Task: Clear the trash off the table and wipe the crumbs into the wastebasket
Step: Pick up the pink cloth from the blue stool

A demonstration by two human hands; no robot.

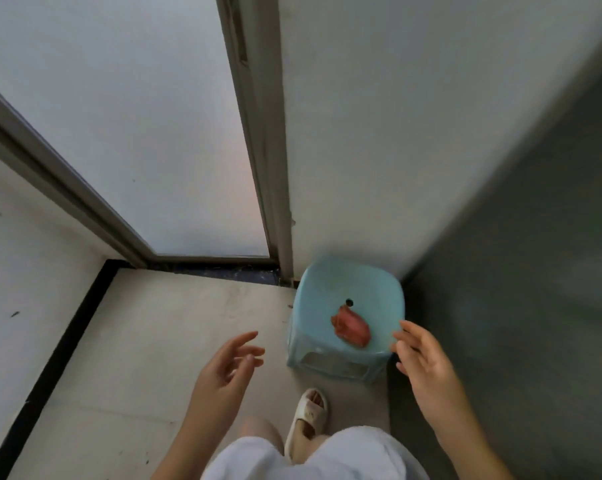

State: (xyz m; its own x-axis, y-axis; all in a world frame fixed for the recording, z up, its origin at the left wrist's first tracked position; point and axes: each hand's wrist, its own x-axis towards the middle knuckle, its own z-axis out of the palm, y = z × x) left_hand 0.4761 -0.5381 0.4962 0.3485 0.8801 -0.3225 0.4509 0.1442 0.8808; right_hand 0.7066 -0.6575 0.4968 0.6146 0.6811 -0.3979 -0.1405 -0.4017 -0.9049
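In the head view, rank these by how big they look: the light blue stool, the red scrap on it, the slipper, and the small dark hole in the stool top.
1. Light blue stool, clearly the largest.
2. Slipper; it is nearer the camera, so its size is somewhat exaggerated.
3. Red scrap, a little smaller than the slipper.
4. Dark hole, the smallest.

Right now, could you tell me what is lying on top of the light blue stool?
A crumpled red wrapper lies on the light blue stool, beside a small dark hole in the seat. The floor under the stool is hidden.
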